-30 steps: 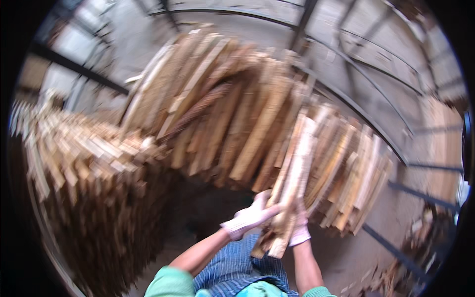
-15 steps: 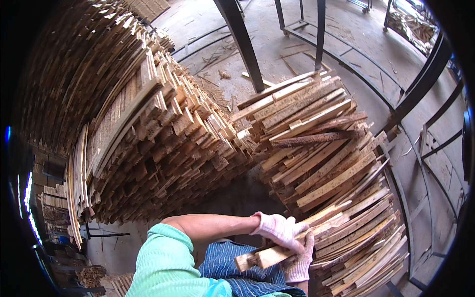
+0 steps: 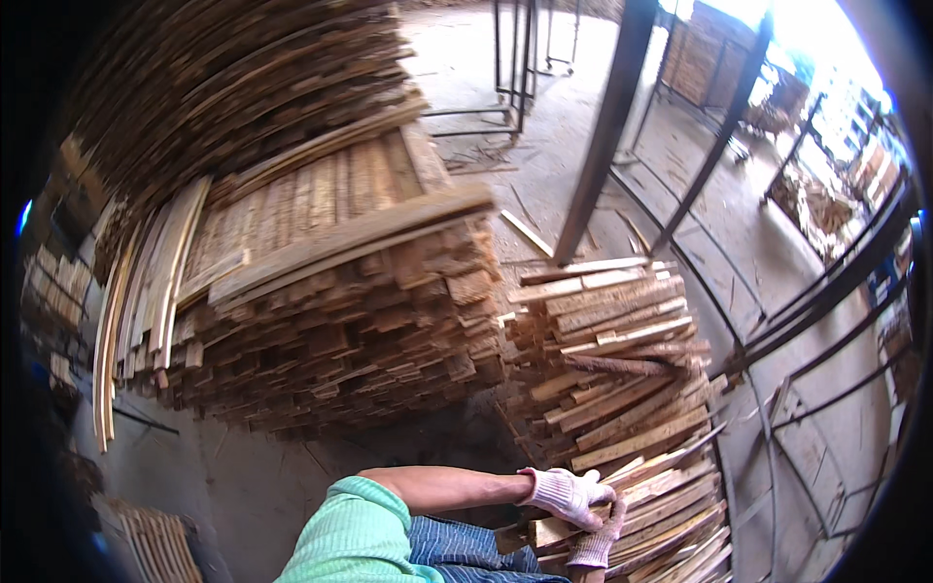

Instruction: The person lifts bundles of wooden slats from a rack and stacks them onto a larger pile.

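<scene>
Both hands wear pale pinkish work gloves and are close together at the near end of a pile of rough wooden slats (image 3: 671, 483). My left hand (image 3: 564, 495) reaches across from the left, its fingers closed over the top of a few wooden slats (image 3: 547, 531). Just beside and below it, my right hand (image 3: 599, 537) curls round the same slats from the right. Their cut ends stick out to the left of the gloves, above my blue striped clothing. Where the slats run behind the fingers is hidden.
A large block of stacked boards (image 3: 360, 330) stands to the left, with loose long boards (image 3: 146, 282) on its left part. Taller stacks (image 3: 253, 87) rise behind it. A dark metal frame (image 3: 607, 136) with uprights and floor rails stands beyond and right of the slat pile.
The view has swung, so the large stack and metal frame appear shifted. Both hands stay closed on the slats, whose ends now show less beyond the gloves.
</scene>
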The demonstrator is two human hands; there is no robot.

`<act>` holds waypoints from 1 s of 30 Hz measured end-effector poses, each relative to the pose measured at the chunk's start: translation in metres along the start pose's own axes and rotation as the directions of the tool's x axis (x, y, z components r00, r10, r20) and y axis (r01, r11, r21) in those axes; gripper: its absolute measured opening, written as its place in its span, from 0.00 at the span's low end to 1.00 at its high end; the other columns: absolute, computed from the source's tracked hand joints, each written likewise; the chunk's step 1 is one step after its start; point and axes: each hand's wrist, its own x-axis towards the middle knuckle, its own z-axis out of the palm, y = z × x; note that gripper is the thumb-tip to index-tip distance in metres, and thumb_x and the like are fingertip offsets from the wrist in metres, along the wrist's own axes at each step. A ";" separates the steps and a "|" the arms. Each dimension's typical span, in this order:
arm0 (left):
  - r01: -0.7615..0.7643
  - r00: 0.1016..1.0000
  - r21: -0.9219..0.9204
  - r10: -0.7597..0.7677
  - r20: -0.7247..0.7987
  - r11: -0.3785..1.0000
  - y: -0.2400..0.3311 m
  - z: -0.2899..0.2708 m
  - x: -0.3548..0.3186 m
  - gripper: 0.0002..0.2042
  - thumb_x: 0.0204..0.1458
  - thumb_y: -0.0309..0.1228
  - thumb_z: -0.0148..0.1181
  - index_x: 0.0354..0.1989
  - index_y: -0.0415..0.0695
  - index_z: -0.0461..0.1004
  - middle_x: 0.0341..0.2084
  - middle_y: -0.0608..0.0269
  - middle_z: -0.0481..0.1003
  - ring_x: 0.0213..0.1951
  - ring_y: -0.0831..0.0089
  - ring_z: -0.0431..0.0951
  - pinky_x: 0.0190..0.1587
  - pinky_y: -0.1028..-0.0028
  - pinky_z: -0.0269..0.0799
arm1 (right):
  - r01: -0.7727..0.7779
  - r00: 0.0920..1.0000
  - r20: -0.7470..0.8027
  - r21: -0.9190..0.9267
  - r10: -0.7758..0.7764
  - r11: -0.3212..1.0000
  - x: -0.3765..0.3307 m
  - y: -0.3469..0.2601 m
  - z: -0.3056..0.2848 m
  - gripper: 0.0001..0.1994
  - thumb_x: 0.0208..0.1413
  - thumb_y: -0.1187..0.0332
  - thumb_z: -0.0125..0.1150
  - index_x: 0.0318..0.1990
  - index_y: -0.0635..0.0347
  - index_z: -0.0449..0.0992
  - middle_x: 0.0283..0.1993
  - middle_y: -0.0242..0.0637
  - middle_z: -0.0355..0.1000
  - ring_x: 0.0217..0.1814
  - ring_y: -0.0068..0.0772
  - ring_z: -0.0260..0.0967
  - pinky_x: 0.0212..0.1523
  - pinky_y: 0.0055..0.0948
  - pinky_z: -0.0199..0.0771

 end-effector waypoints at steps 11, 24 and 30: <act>-0.531 0.266 0.100 0.277 -0.923 0.842 0.004 -0.080 -0.304 0.50 0.54 0.55 0.63 0.74 0.36 0.42 0.63 0.39 0.57 0.66 0.53 0.53 0.69 0.60 0.46 | 0.412 0.729 0.681 -0.356 -0.070 0.839 -0.158 0.023 0.361 0.24 0.63 0.49 0.56 0.56 0.58 0.74 0.49 0.32 0.73 0.49 0.27 0.71 0.56 0.30 0.71; 0.422 -0.029 -0.433 -0.465 -0.885 0.797 -0.186 -0.248 -0.509 0.47 0.55 0.64 0.52 0.73 0.42 0.47 0.62 0.33 0.64 0.62 0.44 0.69 0.61 0.58 0.69 | 0.772 0.270 0.891 -0.427 0.365 0.470 -0.029 0.193 0.665 0.44 0.60 0.54 0.63 0.75 0.57 0.44 0.63 0.48 0.67 0.58 0.36 0.69 0.61 0.34 0.68; 0.331 0.028 -0.482 -0.520 -0.854 0.811 -0.206 -0.254 -0.520 0.51 0.52 0.52 0.64 0.76 0.47 0.35 0.63 0.35 0.65 0.60 0.45 0.71 0.62 0.59 0.67 | 0.728 0.645 0.648 -0.682 0.404 -0.067 -0.101 0.178 0.678 0.39 0.61 0.64 0.59 0.76 0.44 0.44 0.79 0.47 0.41 0.77 0.39 0.50 0.78 0.30 0.41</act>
